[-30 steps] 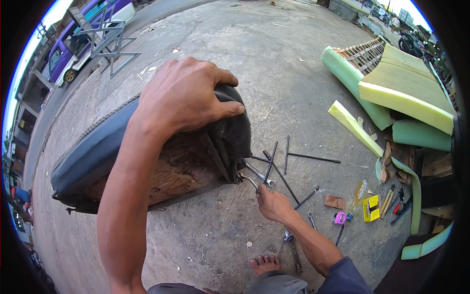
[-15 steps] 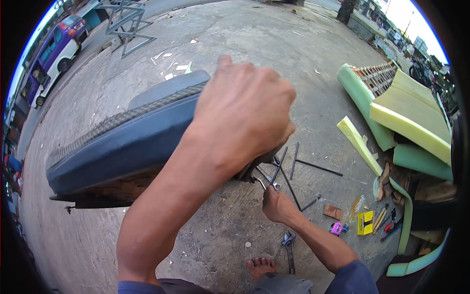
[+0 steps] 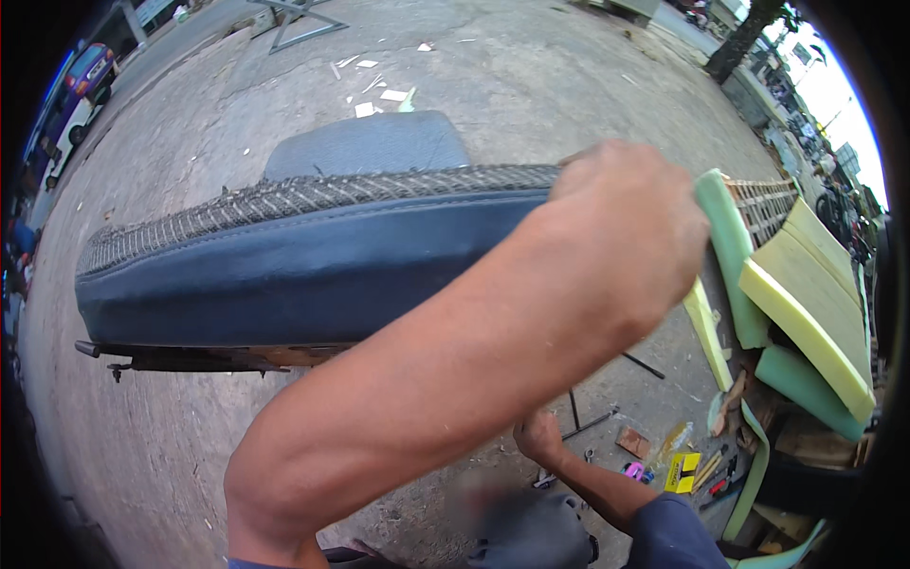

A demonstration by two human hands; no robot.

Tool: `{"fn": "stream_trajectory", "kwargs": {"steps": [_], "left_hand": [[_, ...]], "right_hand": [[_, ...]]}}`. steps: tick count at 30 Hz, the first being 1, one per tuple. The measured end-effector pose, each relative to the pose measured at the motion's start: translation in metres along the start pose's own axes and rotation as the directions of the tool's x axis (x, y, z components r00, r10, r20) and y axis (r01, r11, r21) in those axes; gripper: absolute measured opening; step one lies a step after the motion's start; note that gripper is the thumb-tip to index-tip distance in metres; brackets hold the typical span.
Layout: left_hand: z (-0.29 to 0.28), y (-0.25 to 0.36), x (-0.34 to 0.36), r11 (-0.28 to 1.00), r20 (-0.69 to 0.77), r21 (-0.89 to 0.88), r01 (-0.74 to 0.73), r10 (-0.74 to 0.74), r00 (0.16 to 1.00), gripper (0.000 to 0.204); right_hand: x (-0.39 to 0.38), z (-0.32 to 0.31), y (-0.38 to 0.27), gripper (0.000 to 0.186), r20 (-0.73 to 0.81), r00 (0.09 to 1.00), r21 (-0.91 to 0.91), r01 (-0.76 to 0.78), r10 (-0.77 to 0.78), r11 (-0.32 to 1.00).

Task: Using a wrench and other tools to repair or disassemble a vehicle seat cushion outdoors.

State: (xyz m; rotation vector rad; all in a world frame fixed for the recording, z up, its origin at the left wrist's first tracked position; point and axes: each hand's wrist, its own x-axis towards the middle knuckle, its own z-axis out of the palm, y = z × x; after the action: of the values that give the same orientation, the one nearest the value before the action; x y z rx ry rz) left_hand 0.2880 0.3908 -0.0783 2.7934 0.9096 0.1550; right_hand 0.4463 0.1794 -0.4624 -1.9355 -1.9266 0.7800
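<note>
A dark blue padded vehicle seat (image 3: 284, 275) with a striped grey fabric face (image 3: 313, 194) stands on its side before me. My left hand (image 3: 635, 223) is closed over the seat's right end, its fingertips hidden behind the hand. That forearm crosses in front of the seat and covers part of it. Lower down, my right hand (image 3: 538, 436) is a closed fist below the left forearm. Whatever it holds is hidden from view. Black metal rods (image 3: 590, 423) lie on the concrete just right of it.
At right are yellow foam (image 3: 806, 322), green foam rolls (image 3: 735, 266) and a woven frame (image 3: 763, 204). Nearer lie a brick piece (image 3: 632, 442), a yellow box (image 3: 681, 472) and hand tools (image 3: 725, 479). A grey panel (image 3: 370, 147) lies beyond the seat; white scraps (image 3: 393, 95) litter the floor.
The seat has turned, its right end swinging toward the right and its side facing me more squarely. My left hand moved right with it. The bent metal rod at my right hand is now hidden.
</note>
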Motion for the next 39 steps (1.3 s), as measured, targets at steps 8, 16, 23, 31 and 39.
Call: {"fn": "stream_trajectory", "kwargs": {"steps": [8,16,23,31,39], "left_hand": [[0.016,0.0,0.01,0.993,-0.055,-0.017,0.114,-0.115,0.992,0.021],[0.014,0.012,0.017,0.982,-0.075,0.055,0.18,-0.176,0.982,0.027],[0.025,0.017,0.012,0.975,-0.204,0.144,0.17,-0.139,0.969,0.04],[0.025,0.018,0.009,0.969,-0.204,0.12,0.215,-0.188,0.961,0.039],[0.015,0.007,0.008,0.998,-0.168,0.046,0.03,-0.022,0.986,0.034]], "right_hand": [[0.014,0.049,0.043,0.024,-0.156,0.984,0.193,0.11,-0.08,0.975],[0.014,-0.036,0.006,0.019,-0.107,0.98,0.357,-0.121,0.169,0.926],[0.017,-0.095,-0.028,0.031,0.296,0.938,0.172,-0.24,0.182,0.955],[0.05,-0.144,-0.077,0.031,0.63,0.723,-0.031,-0.34,0.282,0.94],[0.02,-0.104,-0.052,0.024,0.236,0.969,0.031,-0.081,0.072,0.996]]}}
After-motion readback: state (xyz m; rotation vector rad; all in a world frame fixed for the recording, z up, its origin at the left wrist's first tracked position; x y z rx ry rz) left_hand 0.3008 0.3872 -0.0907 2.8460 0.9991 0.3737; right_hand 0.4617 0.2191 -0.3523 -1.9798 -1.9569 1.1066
